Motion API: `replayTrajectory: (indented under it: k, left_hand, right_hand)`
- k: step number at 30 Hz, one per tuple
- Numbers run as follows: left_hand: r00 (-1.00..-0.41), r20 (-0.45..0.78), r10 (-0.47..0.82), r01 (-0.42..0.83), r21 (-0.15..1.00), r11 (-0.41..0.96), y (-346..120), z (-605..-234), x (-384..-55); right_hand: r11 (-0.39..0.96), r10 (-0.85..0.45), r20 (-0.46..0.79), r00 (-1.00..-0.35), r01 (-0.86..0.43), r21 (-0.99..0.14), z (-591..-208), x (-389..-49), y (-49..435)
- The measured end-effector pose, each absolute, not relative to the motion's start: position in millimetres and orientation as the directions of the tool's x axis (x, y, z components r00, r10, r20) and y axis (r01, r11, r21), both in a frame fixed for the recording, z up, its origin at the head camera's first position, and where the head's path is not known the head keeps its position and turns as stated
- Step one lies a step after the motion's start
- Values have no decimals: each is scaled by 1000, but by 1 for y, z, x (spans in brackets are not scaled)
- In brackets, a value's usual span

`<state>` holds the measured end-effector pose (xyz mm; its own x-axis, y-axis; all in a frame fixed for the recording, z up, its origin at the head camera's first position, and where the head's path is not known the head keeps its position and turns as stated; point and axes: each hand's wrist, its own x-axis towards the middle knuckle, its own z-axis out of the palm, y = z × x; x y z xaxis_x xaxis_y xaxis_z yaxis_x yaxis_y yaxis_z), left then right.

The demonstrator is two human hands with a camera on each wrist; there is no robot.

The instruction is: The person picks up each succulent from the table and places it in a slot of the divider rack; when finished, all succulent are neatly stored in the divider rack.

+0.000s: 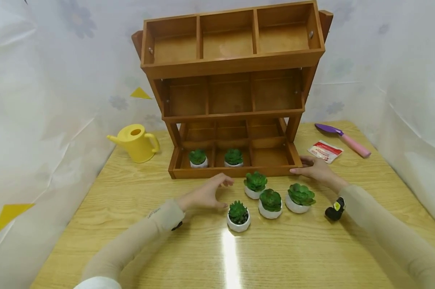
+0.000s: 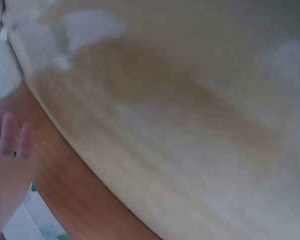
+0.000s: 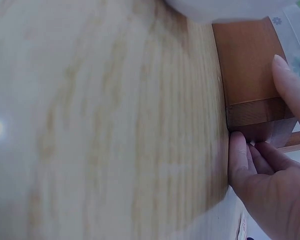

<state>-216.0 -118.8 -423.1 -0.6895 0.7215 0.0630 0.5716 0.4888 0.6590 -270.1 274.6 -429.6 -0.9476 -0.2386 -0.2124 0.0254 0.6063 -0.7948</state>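
Observation:
My left hand (image 1: 205,195) hovers over the table with thumb and fingers spread apart, holding nothing. Nearest to it is a spiky succulent in a white pot (image 1: 238,216), just right of the thumb. My right hand (image 1: 319,171) grips the lower right front corner of a brown wooden tiered shelf (image 1: 235,172). In the right wrist view, its thumb is by the front board (image 3: 250,65) and its fingers bend behind the corner. Between the hands stand more potted succulents: one at the back (image 1: 255,184), one in the middle (image 1: 270,204) and one at the right (image 1: 299,198).
Two potted succulents, a left one (image 1: 198,158) and a middle one (image 1: 233,157), sit in the bottom tier's front compartments. A yellow watering can (image 1: 137,143) stands left of the shelf. To the right lie a red-and-white packet (image 1: 325,151) and a purple trowel with pink handle (image 1: 354,144).

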Motion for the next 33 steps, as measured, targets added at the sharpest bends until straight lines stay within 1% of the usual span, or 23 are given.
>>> replayTrajectory:
  k: [4,7,10,19,22,28,33]
  left_hand:
    - [-618,-49,785,531,710,462,-116,-425,-208]
    - [-570,-85,817,509,745,432,-115,-425,-205]
    - [-539,-100,836,504,758,415,-114,-425,-202]
    - [-520,-104,848,537,732,419,-105,-422,-196]
    - [-513,-93,854,536,742,403,-102,-422,-196]
    - [-522,-95,848,508,764,398,-99,-424,-197]
    - [-502,-71,862,531,762,372,-97,-425,-199]
  right_hand:
    - [611,-242,-211,-947,20,-792,-430,-270,276]
    - [612,-243,-216,-946,23,-790,-430,-270,276]
    - [615,-240,-218,-946,26,-788,-429,-270,276]
    - [602,-245,-225,-943,34,-797,-429,-269,276]
    - [594,-249,-229,-941,38,-803,-430,-269,276]
    - [595,-249,-226,-942,36,-803,-430,-269,276]
    - [592,-246,-223,-943,36,-805,-429,-269,276]
